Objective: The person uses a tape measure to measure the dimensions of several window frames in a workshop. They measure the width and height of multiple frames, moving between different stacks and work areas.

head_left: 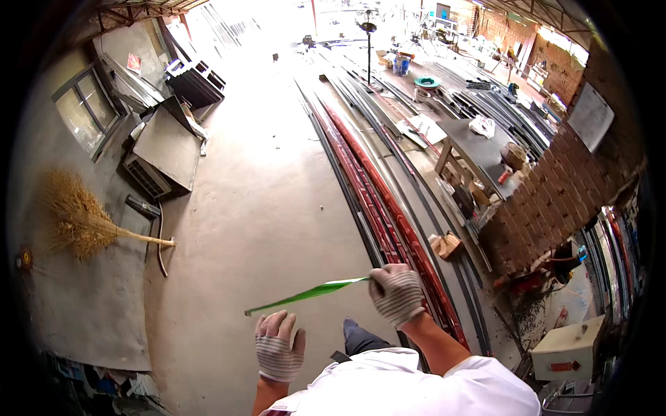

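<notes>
Green strip [325,287]: held in the near middle of the scene, above the pale floor [257,215]; thin and blade-like, extended from right to left; the left end is not seen to be supported.
Right hand [398,295]: gloved in stripes; fingers curled, with the strip's right end pinched between thumb and fingers.
Left hand [279,344]: gloved likewise; fingers raised and loosely parted, nothing seen to be grasped; placed just beside the strip's free end; whether contact is made cannot be told.
Red bars [381,186]: laid lengthwise on the floor, from near right toward the far middle; passed over by the right hand in this view.
Counter [472,139]: stood at the far right, beyond the bars.
Broom [76,215]: leaned at the left.
Step at the strip: judged to be its handling at full stretch, one end secured, the other unheld.
Next move at the free end: a closing of the left fingers would be called for, if two-handed control is wanted; a firm right grip is advised, lest the strip be bent or twisted.
</notes>
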### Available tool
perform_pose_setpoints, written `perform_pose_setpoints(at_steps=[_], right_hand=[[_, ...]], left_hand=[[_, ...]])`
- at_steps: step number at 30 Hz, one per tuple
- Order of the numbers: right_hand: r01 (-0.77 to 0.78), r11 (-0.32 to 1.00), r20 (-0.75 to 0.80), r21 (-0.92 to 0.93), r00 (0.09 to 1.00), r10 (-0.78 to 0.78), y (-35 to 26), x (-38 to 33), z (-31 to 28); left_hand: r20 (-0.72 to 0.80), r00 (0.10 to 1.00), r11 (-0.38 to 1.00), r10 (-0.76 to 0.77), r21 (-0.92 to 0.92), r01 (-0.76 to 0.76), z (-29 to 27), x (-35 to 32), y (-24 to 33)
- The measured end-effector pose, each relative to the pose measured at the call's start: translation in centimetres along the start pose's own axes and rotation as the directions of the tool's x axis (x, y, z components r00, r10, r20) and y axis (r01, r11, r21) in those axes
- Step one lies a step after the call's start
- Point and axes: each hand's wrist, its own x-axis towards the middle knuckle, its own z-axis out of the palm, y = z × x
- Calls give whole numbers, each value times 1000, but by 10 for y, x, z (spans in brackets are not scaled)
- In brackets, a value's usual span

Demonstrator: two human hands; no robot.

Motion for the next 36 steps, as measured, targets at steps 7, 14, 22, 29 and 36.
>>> perform_pose_setpoints(at_steps=[7,14,22,29,36], right_hand=[[162,962,188,219,960,-205,-50,227,112],[143,908,353,395,889,-293,-57,396,267],[27,934,444,357,875,-194,-53,628,372],[41,955,469,292,865,-181,-11,813,475],[177,964,325,196,916,-234,65,1019,619]], left_hand=[[29,996,963,-79,-256,83,28,163,-129],[283,867,421,-409,-785,455,136,288,-311],[431,887,518,-167,-727,451,166,544,-499],[260,961,546,-98,-793,270,239,710,-624],[268,845,458,-463,-744,486,309,863,-768]])
